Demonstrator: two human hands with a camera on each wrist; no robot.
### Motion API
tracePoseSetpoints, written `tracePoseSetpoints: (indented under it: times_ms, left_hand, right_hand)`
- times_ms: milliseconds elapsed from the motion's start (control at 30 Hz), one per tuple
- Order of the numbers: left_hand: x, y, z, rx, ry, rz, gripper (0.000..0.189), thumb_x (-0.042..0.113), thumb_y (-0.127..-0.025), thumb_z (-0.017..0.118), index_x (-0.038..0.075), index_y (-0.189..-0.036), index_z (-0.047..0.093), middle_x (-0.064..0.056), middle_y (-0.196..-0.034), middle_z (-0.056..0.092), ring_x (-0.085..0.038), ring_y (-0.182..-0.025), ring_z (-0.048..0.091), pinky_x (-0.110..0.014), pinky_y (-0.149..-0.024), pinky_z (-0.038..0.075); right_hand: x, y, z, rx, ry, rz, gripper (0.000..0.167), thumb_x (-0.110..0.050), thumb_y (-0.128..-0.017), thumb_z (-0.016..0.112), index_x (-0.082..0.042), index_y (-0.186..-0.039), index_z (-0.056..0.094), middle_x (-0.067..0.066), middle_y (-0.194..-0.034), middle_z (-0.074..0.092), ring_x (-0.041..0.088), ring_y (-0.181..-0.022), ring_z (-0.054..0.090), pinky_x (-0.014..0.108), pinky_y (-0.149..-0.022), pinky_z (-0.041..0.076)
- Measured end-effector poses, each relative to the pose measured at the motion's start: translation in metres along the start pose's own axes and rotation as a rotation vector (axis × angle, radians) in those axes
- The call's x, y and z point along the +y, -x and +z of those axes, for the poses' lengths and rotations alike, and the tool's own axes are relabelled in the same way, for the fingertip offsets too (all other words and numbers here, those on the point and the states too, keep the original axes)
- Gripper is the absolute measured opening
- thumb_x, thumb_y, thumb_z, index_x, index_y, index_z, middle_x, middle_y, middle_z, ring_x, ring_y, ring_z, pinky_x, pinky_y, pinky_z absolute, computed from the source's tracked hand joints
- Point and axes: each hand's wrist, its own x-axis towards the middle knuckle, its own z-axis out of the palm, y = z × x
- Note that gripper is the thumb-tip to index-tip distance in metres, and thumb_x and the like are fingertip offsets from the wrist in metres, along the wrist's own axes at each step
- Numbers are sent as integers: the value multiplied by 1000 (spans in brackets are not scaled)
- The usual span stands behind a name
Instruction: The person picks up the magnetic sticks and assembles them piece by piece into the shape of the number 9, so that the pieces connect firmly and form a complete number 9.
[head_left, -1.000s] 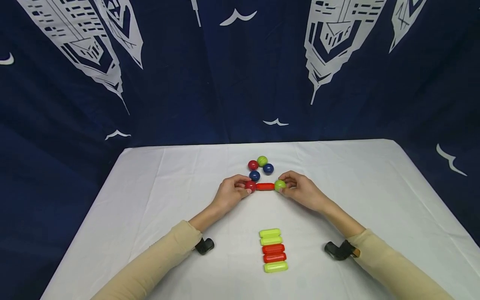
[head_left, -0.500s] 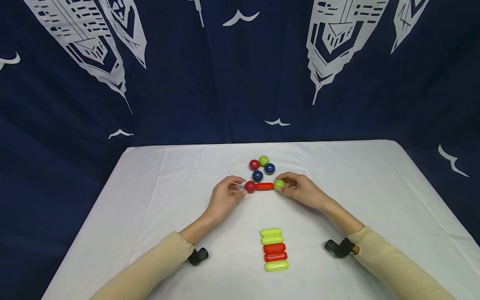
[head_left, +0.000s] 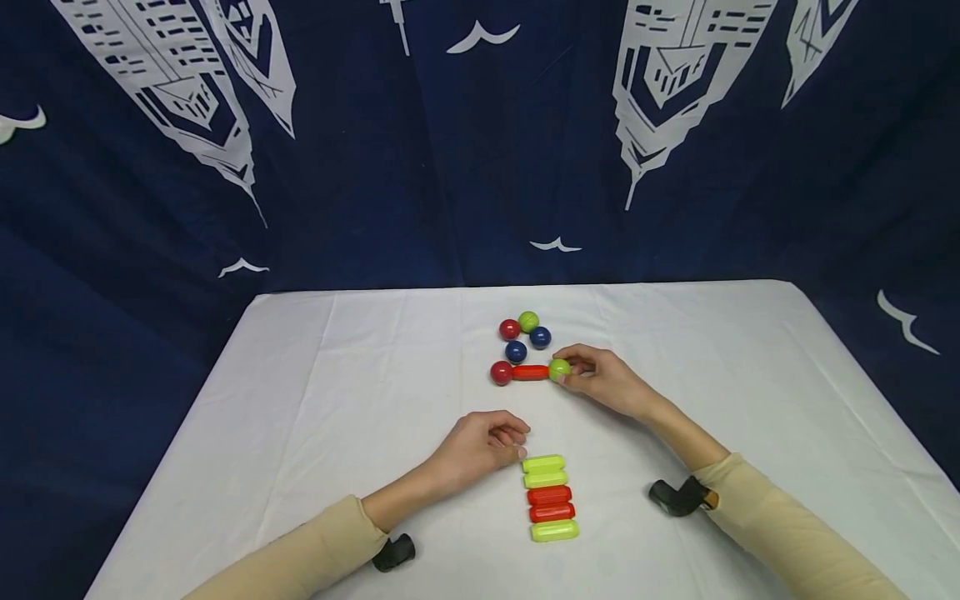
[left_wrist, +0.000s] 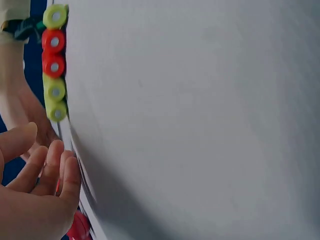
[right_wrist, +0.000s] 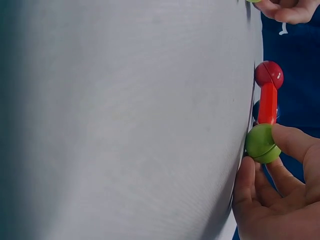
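My right hand (head_left: 603, 379) pinches a green ball (right_wrist: 262, 143) between thumb and fingers. That ball is joined to one end of a red rod (head_left: 531, 372), and a red ball (head_left: 501, 372) sits at the rod's other end. My left hand (head_left: 480, 446) holds nothing, its fingers loosely bent, beside the far end of a row of short rods. In that row, green rods (head_left: 543, 463) lie at the far end, red rods (head_left: 550, 495) in the middle and another green rod (head_left: 554, 531) nearest me. The left wrist view shows silvery discs in the rod ends.
Just beyond the joined piece lie a blue ball (head_left: 515, 352), a second blue ball (head_left: 540, 337), another red ball (head_left: 509, 329) and another green ball (head_left: 528, 321). A white cloth (head_left: 360, 358) covers the table, with a dark blue printed curtain (head_left: 450, 167) behind it.
My left hand has let go of the red ball and moved back toward me, to the row of rods. The right hand has stayed at the green ball.
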Motion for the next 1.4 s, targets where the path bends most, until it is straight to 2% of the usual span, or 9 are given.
tracePoseSetpoints:
  times_ms: [167,300,600,700,900,1033,1133,1233,1400]
  left_hand:
    - [3,-3,11,-61,-25,26,19,8,-87,74,6,-105,71,3,-92,68,-7,-76,56,-21,-71,48]
    - [5,-5,17,-82,-86,60,17,7,-85,76,8,-101,73,6,-88,65,-7,-77,54,-20,-70,45]
    - [5,-6,17,-66,-303,126,16,11,-91,70,7,-107,74,9,-94,58,-5,-87,53,-20,-79,45]
    - [6,-6,16,-67,-307,111,16,11,-90,71,7,-105,74,9,-94,58,-5,-87,53,-20,-78,45]
    - [9,-4,13,-70,-259,64,12,8,-90,70,8,-102,74,8,-93,60,-7,-82,52,-21,-74,44]
    - [6,-4,8,-40,-184,34,12,5,-92,67,8,-103,72,6,-87,61,-8,-77,52,-23,-71,45]
    - [2,-7,3,28,-111,1,12,4,-92,66,5,-104,71,4,-84,60,-10,-76,54,-23,-70,46]
    - [-1,-10,-3,131,-10,-48,13,2,-92,64,1,-105,70,0,-85,61,-12,-77,55,-23,-69,48]
    - [-4,-16,-10,272,228,-155,18,2,-92,64,-6,-108,66,-8,-88,66,-13,-71,58,-25,-66,52]
  right_hand:
    - [0,0,1,-3,-7,5,33,-9,-92,67,-3,-124,62,8,-107,63,22,-90,55,31,-79,45]
    - [1,0,2,-5,-6,4,33,-10,-92,67,-3,-124,62,8,-107,63,22,-91,55,32,-79,45]
    - [2,-1,2,-2,-2,6,34,-9,-92,67,-4,-125,61,8,-108,63,21,-91,55,34,-80,46]
    - [2,-1,2,0,-1,13,34,-9,-92,67,-4,-125,61,8,-108,63,21,-92,55,33,-80,46]
    - [3,-1,1,0,0,16,35,-10,-92,67,-3,-126,60,8,-106,62,21,-91,54,30,-78,46]
    - [2,-1,1,4,-3,23,35,-10,-92,67,-3,-126,60,8,-107,62,21,-92,54,32,-80,46]
    - [2,-1,1,7,1,32,35,-10,-92,68,-3,-126,60,8,-108,62,21,-92,54,32,-80,46]
    - [2,-1,1,9,2,34,35,-10,-92,68,-3,-126,60,8,-107,62,22,-92,54,31,-80,46]
    - [3,-1,1,4,-5,30,35,-9,-92,67,-3,-126,60,8,-106,61,22,-92,54,30,-79,46]
